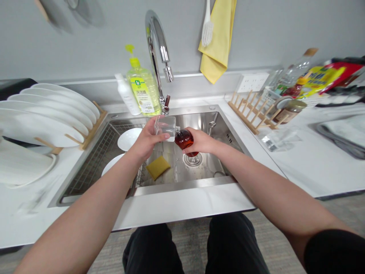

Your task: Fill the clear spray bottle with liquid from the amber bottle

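Note:
Over the sink [176,179], my left hand [148,139] is closed around a clear square bottle [167,125] lying on its side, neck to the right. My right hand [199,140] grips a round bottle of dark red liquid [184,139], tilted with its neck up and left. The two necks meet or nearly meet; whether they touch I cannot tell. Beneath the hands, a yellow sponge [158,167] lies on the sink floor, left of the drain [193,159]. The chrome faucet [155,49] stands behind.
White plates [48,110] stand in a wooden rack at left. A dish soap bottle [142,89] and a white bottle [127,95] stand behind the sink. White dishes [129,139] sit in the wire basket [97,152]. At right are a wooden rack [248,114] and a jar [291,111].

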{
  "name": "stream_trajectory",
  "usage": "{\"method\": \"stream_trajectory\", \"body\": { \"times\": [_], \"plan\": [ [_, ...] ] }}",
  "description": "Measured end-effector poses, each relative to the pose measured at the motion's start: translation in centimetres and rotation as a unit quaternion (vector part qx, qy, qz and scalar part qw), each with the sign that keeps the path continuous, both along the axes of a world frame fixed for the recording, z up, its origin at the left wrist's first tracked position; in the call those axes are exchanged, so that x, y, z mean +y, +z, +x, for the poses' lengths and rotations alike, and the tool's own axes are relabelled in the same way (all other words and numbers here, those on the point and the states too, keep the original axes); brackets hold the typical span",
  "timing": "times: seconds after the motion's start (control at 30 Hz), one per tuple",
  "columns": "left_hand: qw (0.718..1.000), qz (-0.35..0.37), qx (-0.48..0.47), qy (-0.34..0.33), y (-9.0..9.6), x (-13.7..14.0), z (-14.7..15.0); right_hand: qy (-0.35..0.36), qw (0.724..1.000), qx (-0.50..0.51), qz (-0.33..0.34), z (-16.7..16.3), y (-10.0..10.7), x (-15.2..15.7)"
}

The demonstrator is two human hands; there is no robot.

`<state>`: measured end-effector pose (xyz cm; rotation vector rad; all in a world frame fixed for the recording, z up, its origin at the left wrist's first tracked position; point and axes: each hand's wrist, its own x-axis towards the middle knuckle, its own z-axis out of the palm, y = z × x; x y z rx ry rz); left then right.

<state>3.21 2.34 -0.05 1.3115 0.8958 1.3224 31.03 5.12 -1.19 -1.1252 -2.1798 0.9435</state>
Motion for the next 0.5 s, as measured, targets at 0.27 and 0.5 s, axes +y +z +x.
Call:
{"method": "stream_trajectory", "body": {
  "times": [0.27,0.5],
  "plan": [
    [1.000,-0.001,-0.012,-0.002,0.10,0.18,-0.01,-0.001,1.000,0.016,0.007,0.17,-0.14,0.28],
    [1.000,0.000,-0.014,-0.002,-0.07,0.37,-0.16,-0.001,1.000,0.025,0.008,0.18,-0.19,0.29]
  ]
}}
